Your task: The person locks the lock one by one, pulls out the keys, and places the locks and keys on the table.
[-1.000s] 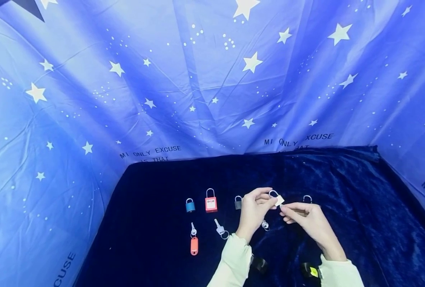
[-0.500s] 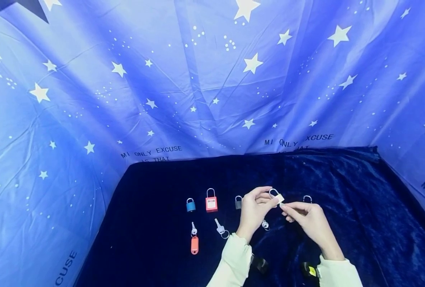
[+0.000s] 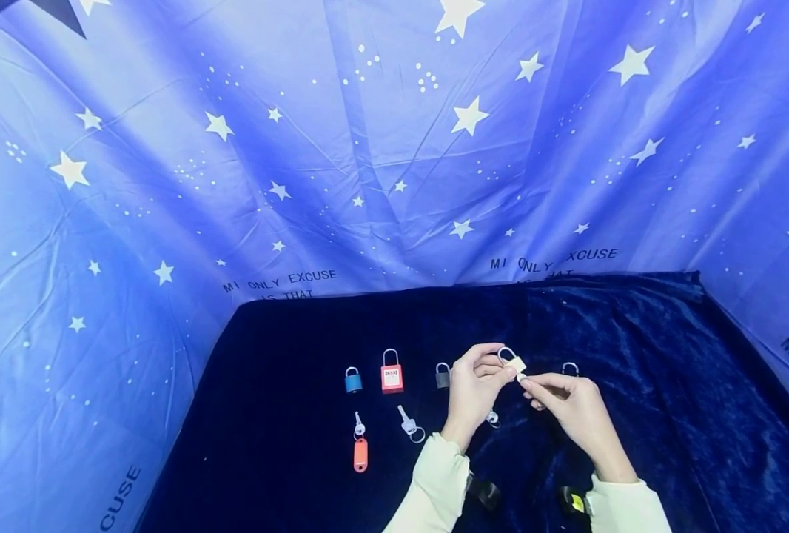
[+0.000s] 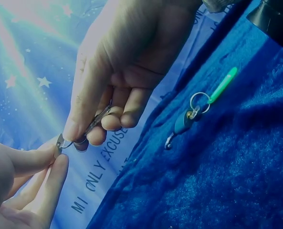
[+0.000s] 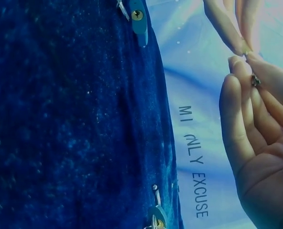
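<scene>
One blue padlock (image 3: 353, 382): leftmost on the dark blue cloth (image 3: 288, 370), blocky body, arched metal shackle.
Red-tagged key: silvery, nearer than the blue padlock, joined to a flat, round-cornered red tag (image 3: 360, 455).
Red padlock (image 3: 391, 378): glossy body, tall thin shackle, white label too small to read.
Ringed key (image 3: 408, 423): slanting, nearer than the red padlock, its round ring just beside the left sleeve.
Grey padlock (image 3: 442, 379): dull body, right edge hard to make out beside the left hand.
Left hand (image 3: 474, 391): thumb and fingers pinch the pale padlock.
Pale padlock (image 3: 514, 364): raised above the cloth between both hands, tilted, squarish, with a curved metal shackle; fingertips cover part of the body.
Loose key (image 3: 493, 419): on the cloth, partly behind the left hand.
Held key (image 3: 520, 377): small, metal, at the pale padlock's near end; whether it sits in the keyhole is hidden.
Right hand (image 3: 571, 403): thumb and forefinger pinch the held key.
Rightmost padlock (image 4: 182, 122): body hidden behind the right hand in the head view; the left wrist view shows its ring and bright green tag (image 4: 223, 85).
Cloth: velvety, cut off at the near side.
</scene>
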`<state>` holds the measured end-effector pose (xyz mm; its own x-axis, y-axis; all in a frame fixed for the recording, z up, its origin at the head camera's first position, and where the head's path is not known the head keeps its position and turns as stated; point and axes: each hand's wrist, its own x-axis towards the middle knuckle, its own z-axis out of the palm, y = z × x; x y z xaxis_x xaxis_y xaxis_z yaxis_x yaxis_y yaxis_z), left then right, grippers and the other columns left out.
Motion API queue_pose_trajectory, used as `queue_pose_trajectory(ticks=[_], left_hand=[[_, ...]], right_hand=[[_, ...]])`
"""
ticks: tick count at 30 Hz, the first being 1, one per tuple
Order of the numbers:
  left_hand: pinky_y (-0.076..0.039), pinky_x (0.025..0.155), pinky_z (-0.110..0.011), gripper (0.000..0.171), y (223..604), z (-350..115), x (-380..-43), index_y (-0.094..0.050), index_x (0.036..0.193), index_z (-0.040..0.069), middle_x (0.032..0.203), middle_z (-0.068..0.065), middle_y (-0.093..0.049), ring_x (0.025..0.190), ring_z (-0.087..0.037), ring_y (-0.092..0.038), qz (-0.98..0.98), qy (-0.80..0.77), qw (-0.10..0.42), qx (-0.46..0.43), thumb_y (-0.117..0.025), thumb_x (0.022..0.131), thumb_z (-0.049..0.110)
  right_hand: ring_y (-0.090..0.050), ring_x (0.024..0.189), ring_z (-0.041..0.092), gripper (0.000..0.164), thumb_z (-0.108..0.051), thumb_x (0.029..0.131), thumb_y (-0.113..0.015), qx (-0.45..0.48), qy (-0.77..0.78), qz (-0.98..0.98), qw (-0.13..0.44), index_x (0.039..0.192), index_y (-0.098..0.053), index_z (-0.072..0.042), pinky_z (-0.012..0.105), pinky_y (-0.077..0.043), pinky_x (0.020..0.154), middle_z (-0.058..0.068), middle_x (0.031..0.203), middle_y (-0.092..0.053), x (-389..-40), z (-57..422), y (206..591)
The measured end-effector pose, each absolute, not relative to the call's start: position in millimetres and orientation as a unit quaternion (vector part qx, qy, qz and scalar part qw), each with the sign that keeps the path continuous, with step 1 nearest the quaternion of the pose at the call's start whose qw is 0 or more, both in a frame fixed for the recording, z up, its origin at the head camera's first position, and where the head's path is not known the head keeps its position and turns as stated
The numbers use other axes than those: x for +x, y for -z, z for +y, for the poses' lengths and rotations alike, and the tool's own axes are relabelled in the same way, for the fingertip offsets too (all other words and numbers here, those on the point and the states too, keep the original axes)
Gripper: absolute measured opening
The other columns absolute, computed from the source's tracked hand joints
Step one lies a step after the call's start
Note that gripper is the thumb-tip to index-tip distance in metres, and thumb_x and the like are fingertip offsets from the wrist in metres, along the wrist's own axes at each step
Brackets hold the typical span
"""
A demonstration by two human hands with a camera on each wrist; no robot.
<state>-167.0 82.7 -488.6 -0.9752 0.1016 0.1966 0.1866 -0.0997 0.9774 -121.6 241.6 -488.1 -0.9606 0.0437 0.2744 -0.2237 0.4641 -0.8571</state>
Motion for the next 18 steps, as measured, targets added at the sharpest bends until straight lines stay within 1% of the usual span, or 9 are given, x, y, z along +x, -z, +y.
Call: queue_pose_trajectory(ticks=[5, 10, 18], left_hand=[[-0.059, 0.068, -0.022, 0.038, 488.5, 82.8, -168.1, -0.068, 0.112, 0.0, 0.087, -0.018, -0.073, 0.068, -0.004, -0.067, -0.657, 0.746, 0.034, -0.102, -0.076, 0.077, -0.01], [-0.059, 0.066, -0.021, 0.037, 486.4, 84.4, -167.5, -0.068, 0.112, -0.004, 0.084, -0.018, -0.073, 0.065, -0.003, -0.067, -0.652, 0.751, 0.04, -0.094, -0.076, 0.076, -0.009], [-0.058, 0.064, -0.021, 0.035, 485.9, 86.6, -162.0, -0.069, 0.109, 0.0, 0.082, -0.018, -0.073, 0.064, -0.007, -0.068, -0.649, 0.754, 0.052, -0.087, -0.077, 0.076, -0.009]], right_hand=[[-0.069, 0.063, 0.006, 0.008, -0.004, 0.088, -0.072, 0.056, -0.504, -0.85, 0.144, 0.092, -0.076, 0.001, 0.021, -0.057, 0.057, 0.01, 0.077, -0.075, -122.2, 239.6, 485.1], [-0.067, 0.061, -0.001, 0.005, -0.005, 0.088, -0.073, 0.058, -0.47, -0.866, 0.164, 0.09, -0.077, -0.003, 0.018, -0.055, 0.056, 0.006, 0.074, -0.075, -123.3, 240.2, 482.5], [-0.066, 0.06, 0.0, 0.005, -0.008, 0.087, -0.075, 0.054, -0.447, -0.877, 0.165, 0.09, -0.078, -0.006, 0.017, -0.055, 0.056, 0.001, 0.071, -0.074, -120.6, 241.8, 483.6]])
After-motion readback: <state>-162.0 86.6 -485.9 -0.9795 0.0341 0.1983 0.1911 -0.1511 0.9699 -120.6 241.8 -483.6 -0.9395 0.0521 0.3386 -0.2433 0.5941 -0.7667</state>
